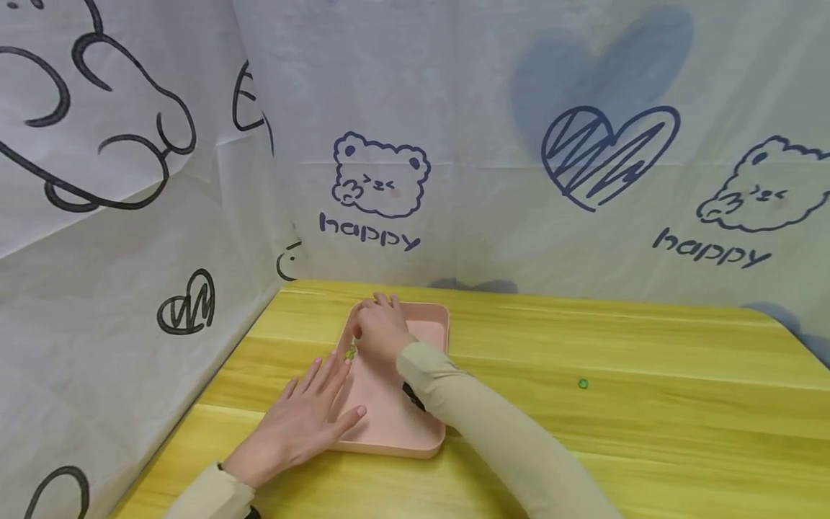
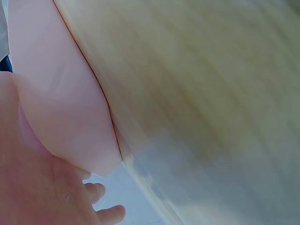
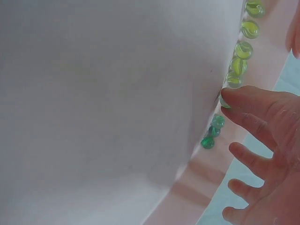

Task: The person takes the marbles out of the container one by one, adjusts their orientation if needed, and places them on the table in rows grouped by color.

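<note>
A pink tray (image 1: 389, 425) with low walls lies on the table, holding a line of several clear glass marbles (image 3: 243, 50) along its left wall. Those with yellow-green swirls are at one end, and green marbles (image 3: 207, 142) at the other. My right hand (image 1: 384, 328) reaches across the tray. In the right wrist view its thumb and forefinger pinch a pale green marble (image 3: 225, 101) in the gap between the two groups; the other fingers are spread. My left hand (image 1: 301, 418) is spread over the tray's near left wall, fingers straight, with fingertips close to the marble line.
A single green marble (image 1: 583, 384) lies apart on the yellow wood-grain table (image 1: 681, 432), right of the tray. White cloth (image 1: 454, 180) with printed bears and hearts hangs behind the table and along its left side. A black object (image 1: 413, 396) shows beside the right sleeve.
</note>
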{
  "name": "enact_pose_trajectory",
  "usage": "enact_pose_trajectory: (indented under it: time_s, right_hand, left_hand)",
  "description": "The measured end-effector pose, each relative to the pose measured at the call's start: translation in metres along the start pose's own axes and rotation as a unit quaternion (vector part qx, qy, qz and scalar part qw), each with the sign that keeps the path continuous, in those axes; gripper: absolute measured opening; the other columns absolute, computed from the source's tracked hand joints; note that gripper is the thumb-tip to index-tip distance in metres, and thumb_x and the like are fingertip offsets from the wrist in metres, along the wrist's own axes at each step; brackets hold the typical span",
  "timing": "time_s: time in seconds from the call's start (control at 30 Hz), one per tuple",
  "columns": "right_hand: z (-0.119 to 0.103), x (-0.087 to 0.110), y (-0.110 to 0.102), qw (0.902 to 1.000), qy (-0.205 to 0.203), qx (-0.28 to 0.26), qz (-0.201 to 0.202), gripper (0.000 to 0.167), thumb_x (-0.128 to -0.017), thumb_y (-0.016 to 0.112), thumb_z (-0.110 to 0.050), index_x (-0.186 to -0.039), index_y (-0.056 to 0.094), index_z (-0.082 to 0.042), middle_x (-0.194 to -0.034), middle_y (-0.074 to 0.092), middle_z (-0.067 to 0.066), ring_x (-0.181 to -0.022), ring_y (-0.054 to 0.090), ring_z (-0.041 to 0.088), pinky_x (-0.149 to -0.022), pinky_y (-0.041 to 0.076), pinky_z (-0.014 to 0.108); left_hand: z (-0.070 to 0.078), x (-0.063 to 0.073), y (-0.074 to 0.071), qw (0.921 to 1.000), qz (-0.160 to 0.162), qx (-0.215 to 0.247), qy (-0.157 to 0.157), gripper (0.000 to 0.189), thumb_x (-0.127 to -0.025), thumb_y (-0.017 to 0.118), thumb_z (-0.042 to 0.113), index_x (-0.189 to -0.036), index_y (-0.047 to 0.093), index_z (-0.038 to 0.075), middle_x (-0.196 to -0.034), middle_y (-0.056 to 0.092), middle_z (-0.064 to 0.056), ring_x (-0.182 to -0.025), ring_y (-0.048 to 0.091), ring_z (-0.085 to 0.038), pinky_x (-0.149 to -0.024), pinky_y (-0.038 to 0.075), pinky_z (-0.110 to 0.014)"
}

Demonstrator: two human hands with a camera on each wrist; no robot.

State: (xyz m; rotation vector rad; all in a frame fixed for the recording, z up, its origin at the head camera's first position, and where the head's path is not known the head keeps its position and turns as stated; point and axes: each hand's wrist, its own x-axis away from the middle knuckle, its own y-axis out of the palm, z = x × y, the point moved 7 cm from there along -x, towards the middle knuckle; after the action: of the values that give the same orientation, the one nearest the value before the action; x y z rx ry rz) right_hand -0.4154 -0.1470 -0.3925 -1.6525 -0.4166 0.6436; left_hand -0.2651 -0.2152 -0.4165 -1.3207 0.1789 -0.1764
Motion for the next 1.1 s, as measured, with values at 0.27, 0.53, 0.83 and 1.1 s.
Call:
enact_pose_trajectory:
  time_s: [0.27,0.53,0.83,1.1]
  right_hand:
    - [0.011,0.009,-0.004,0.9997,0.007,-0.024,-0.006,0.004,-0.089,0.073,-0.027,-0.087,0.076,-0.025,-0.142,0.054,-0.001,-0.142,0.031,0.032,-0.115,0.017,0.057]
    - [0.014,0.013,-0.014,0.9987,0.014,-0.049,-0.002,0.008,-0.089,0.073,-0.025,-0.093,0.079,-0.023,-0.137,0.057,-0.001,-0.14,0.034,0.031,-0.115,0.018,0.056]
    - [0.014,0.017,-0.031,0.9986,0.007,-0.052,0.011,0.01,-0.088,0.074,-0.027,-0.093,0.08,-0.022,-0.133,0.059,-0.002,-0.134,0.04,0.029,-0.112,0.025,0.052]
    - [0.02,0.027,-0.046,0.998,-0.001,-0.058,0.024,0.007,-0.086,0.074,-0.025,-0.09,0.079,-0.023,-0.134,0.059,0.0,-0.131,0.042,0.027,-0.114,0.022,0.055]
  left_hand:
    - [0.0,0.0,0.0,1.0,0.003,-0.002,-0.002,0.083,-0.097,0.033,0.069,-0.157,0.025,0.013,-0.164,0.008,-0.011,-0.148,0.009,-0.036,-0.113,0.014,-0.063]
    - [0.0,-0.001,-0.001,1.0,-0.005,0.002,-0.005,0.083,-0.096,0.032,0.07,-0.157,0.024,0.014,-0.163,0.008,-0.012,-0.148,0.009,-0.037,-0.113,0.013,-0.064]
    - [0.001,-0.002,0.0,0.9999,-0.014,0.005,-0.007,0.082,-0.097,0.033,0.069,-0.157,0.025,0.014,-0.164,0.007,-0.011,-0.148,0.007,-0.037,-0.112,0.013,-0.065]
    - [0.001,-0.001,0.0,1.0,-0.004,0.004,-0.005,0.081,-0.097,0.035,0.067,-0.157,0.025,0.014,-0.163,0.007,-0.012,-0.148,0.008,-0.038,-0.112,0.014,-0.066]
